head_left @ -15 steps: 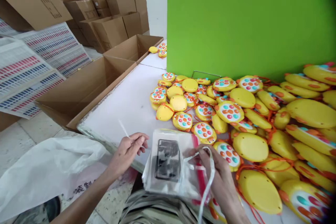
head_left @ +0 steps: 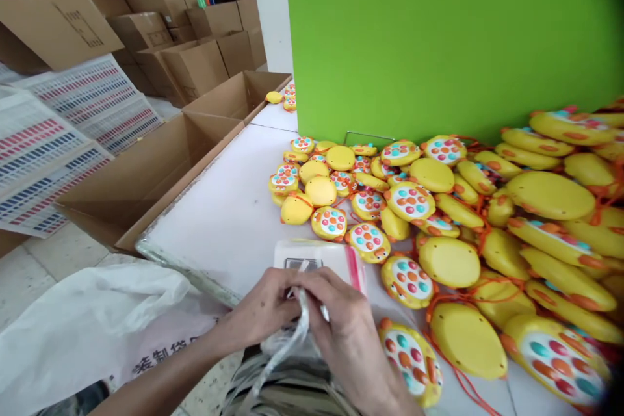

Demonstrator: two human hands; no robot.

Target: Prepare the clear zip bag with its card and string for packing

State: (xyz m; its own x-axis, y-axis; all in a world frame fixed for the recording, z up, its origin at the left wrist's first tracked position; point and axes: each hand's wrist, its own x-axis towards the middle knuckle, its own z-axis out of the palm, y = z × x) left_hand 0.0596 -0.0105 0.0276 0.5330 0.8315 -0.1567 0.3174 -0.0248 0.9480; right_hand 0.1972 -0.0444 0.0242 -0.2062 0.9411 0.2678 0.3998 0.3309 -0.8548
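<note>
Plastic bags under both hands' grip.

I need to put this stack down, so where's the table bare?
Bare white table lies between the open cardboard box and the yellow toy pile, ahead of both hands on the bag stack. Toys crowd everything right of that.

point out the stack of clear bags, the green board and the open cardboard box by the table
stack of clear bags [head_left: 322, 259], head view, top bag's white face
green board [head_left: 439, 39], head view, middle of its face
open cardboard box [head_left: 146, 172], head view, inner wall
</note>
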